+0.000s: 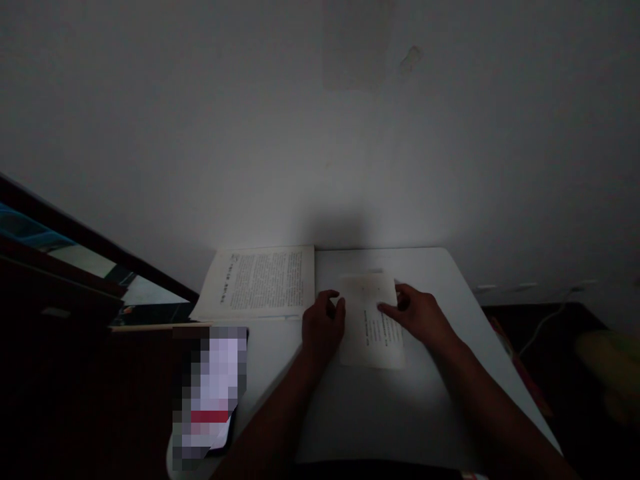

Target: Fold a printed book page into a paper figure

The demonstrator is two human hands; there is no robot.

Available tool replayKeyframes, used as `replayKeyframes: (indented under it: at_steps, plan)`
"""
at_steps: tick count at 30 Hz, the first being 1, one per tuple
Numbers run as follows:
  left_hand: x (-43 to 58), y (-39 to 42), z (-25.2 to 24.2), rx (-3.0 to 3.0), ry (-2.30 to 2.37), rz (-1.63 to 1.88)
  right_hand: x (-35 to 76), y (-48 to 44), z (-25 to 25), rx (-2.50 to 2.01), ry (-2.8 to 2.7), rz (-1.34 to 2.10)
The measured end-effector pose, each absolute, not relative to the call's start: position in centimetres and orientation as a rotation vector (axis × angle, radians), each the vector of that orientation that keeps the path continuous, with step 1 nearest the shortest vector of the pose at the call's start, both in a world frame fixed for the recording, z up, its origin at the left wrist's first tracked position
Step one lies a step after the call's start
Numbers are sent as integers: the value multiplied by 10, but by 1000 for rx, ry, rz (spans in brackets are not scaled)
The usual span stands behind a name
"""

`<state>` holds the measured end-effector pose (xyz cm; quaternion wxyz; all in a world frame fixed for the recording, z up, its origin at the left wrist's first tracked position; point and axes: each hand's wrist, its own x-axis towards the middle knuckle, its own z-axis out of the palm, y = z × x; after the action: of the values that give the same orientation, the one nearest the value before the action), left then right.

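Observation:
A printed sheet of paper [373, 347] lies on the white table, its text running sideways from my viewpoint. My right hand [423, 312] pinches the sheet's right edge, thumb on top and fingers curled behind. Along the left edge is my left hand [323, 327], its fingers bent and a gap showing between thumb and forefinger tips. That thumb is close to the paper; whether it touches is hard to tell in the dim light. Left of my hands, a stack of printed pages [265, 280] rests at the table's back corner.
A lit phone [220, 387], its screen blurred out, lies at the table's left edge. The white table [370, 420] stands against a pale wall [250, 133]. Dark wooden furniture [55, 313] is on the left. A white cable [543, 323] hangs at the right.

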<state>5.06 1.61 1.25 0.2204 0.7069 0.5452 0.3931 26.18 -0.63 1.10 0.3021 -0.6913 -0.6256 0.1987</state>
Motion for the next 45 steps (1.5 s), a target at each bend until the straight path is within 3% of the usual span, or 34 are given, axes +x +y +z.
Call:
replayKeyframes:
  at_steps: [6, 12, 20, 34, 45]
  plan:
    - [60, 9, 9, 2427, 1140, 934, 270, -8, 23, -1992, -1805, 326]
    - [70, 1, 20, 2568, 1025, 814, 292, -19, 38, -1781, -1929, 361]
    - [89, 5, 17, 2740, 897, 591, 290, -32, 10, -1559, -2127, 146]
    - [99, 13, 9, 2764, 817, 624, 292, -38, -1, -1481, -2131, 70]
    - [96, 15, 1, 2791, 795, 639, 295, -29, 7, -1669, -2255, -34]
